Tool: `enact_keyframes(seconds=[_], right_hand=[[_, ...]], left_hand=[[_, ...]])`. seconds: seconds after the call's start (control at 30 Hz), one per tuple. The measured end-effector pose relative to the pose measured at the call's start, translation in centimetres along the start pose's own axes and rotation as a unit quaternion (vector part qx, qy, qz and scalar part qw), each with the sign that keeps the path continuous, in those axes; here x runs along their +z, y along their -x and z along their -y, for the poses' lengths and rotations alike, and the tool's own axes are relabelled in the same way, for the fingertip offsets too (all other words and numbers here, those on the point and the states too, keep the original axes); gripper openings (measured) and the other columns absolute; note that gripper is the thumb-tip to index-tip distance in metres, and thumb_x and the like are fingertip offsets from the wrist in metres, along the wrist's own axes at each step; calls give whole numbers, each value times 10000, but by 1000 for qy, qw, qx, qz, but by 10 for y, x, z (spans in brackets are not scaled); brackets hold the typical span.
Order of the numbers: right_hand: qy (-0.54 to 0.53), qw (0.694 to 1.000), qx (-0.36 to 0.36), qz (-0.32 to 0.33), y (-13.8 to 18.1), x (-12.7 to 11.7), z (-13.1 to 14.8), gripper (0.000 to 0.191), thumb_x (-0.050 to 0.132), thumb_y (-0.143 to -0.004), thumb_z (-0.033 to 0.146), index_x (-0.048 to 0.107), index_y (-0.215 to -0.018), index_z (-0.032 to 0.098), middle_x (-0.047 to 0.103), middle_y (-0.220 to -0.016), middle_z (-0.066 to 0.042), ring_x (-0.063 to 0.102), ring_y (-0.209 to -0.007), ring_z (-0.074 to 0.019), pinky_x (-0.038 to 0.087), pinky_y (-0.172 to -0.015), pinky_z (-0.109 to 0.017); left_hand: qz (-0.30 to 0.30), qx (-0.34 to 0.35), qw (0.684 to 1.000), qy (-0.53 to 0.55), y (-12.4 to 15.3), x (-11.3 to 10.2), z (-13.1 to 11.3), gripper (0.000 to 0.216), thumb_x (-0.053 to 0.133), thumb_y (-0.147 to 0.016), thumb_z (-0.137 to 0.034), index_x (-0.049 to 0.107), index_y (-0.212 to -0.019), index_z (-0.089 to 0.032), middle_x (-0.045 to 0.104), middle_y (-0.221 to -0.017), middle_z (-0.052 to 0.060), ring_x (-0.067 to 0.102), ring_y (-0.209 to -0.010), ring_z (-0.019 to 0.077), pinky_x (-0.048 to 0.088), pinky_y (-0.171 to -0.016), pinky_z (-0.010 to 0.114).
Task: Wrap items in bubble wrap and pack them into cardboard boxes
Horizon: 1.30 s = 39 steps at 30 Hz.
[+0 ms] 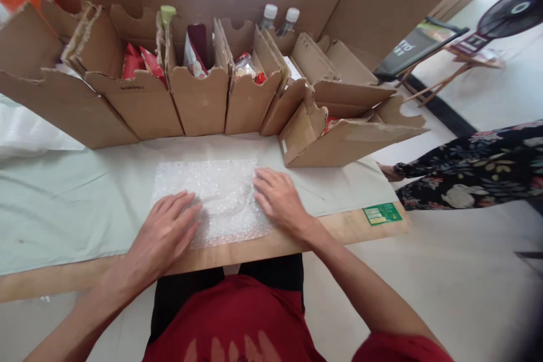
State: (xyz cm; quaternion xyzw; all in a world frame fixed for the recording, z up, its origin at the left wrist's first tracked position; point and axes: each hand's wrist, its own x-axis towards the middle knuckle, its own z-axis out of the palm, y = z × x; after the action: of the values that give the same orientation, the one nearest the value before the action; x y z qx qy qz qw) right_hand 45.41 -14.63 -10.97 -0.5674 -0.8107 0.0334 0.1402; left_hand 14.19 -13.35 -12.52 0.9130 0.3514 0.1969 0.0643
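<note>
Pale cloth (76, 198) bears clear, dimpled bubble wrap (224, 192), left hand (165, 232) and right hand (280, 198) unclenched.

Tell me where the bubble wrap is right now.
In the head view, the bubble wrap lies left of centre on the table, between the left hand and the right hand, nearer than the cardboard boxes.

Left of the left hand (169, 229), the pale tablecloth (76, 198) offers broad passage. Only a narrow strip separates the bubble wrap (220, 189) from the row of cardboard magazine files (199, 100) barring the far side. An angled cardboard file (343, 144) obstructs the far right, beyond the right hand (279, 197).
</note>
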Motion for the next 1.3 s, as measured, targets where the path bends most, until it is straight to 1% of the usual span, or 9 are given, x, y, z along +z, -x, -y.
enact_keyframes(seconds=[0.17, 0.37, 0.47, 0.6, 0.73, 0.93, 1.1, 1.2, 1.3], right_hand=[[-26, 987, -140, 75, -4, 19, 30, 424, 613, -1026, 345, 609, -1432, 223, 545, -1582, -134, 459, -1497, -282, 415, -1181, -505], [-1, 1000, 3, -7, 69, -10, -19, 332, 607, -1000, 306, 703, -1304, 217, 634, -1475, -175, 559, -1402, -366, 459, -1102, -600], [-42, 999, -18, -2, 91, -23, -14, 357, 631, -968, 311, 688, -1310, 223, 641, -1462, -174, 598, -1356, -349, 505, -1056, -568], [-59, 994, -94, 24, 85, -12, 9, 359, 577, -961, 164, 679, -1304, 194, 651, -1455, -172, 598, -1360, -315, 522, -1034, -524], [-57, 989, -124, -60, 66, -2, 19, 248, 518, -977, 61, 720, -1042, 189, 721, -1355, -146, 626, -1330, -311, 514, -1018, -503], [-250, 966, -41, -53, 62, -33, 21, 186, 508, -1036, 184, 661, -1127, 238, 790, -1110, -63, 741, -1036, -202, 557, -937, -399], [-124, 987, -102, 32, 76, -25, 22, 346, 604, -958, 186, 654, -1299, 205, 712, -1355, -140, 654, -1260, -300, 534, -995, -487], [-42, 991, -126, 2, 78, -4, 28, 275, 530, -973, 80, 723, -1135, 190, 738, -1305, -146, 675, -1204, -294, 527, -942, -460], [-67, 988, -133, -41, 70, 2, 32, 238, 510, -996, 78, 723, -1003, 186, 779, -1194, -121, 708, -1102, -264, 502, -954, -452]], left_hand=[[50, 0, 998, -32, -23, 20, 5, 443, 459, -1041, -335, 615, -1437, -212, 552, -1564, 151, 478, -1469, 376, 333, -1209, 600], [55, -13, 996, -62, 15, 12, 12, 525, 433, -1052, -446, 549, -1506, -209, 442, -1648, 157, 332, -1566, 372, 226, -1270, 577], [61, 7, 997, -49, 28, 7, 2, 542, 489, -1030, -476, 548, -1494, -202, 435, -1651, 161, 309, -1576, 371, 183, -1288, 564], [69, 27, 996, -43, 33, 4, -9, 646, 566, -979, -554, 531, -1497, -169, 437, -1635, 209, 383, -1527, 415, 218, -1261, 600], [59, 27, 997, -48, 30, -2, -16, 666, 631, -931, -555, 548, -1473, -177, 453, -1616, 229, 426, -1492, 446, 269, -1227, 639], [-8, 11, 1000, 20, 30, -8, -14, 322, 510, -989, -170, 679, -1254, -243, 758, -1276, 81, 683, -1248, 285, 387, -1183, 525], [-19, 18, 999, 42, 32, -9, -15, 216, 610, -976, -293, 691, -1158, -208, 752, -1265, 121, 687, -1227, 326, 469, -1087, 514], [0, 18, 1000, 21, 30, -10, -21, 321, 624, -964, -369, 665, -1223, -184, 733, -1275, 159, 657, -1255, 365, 466, -1083, 549], [27, 12, 999, -12, 28, -11, -28, 508, 656, -928, -456, 609, -1339, -160, 691, -1334, 201, 633, -1273, 401, 418, -1120, 606]])
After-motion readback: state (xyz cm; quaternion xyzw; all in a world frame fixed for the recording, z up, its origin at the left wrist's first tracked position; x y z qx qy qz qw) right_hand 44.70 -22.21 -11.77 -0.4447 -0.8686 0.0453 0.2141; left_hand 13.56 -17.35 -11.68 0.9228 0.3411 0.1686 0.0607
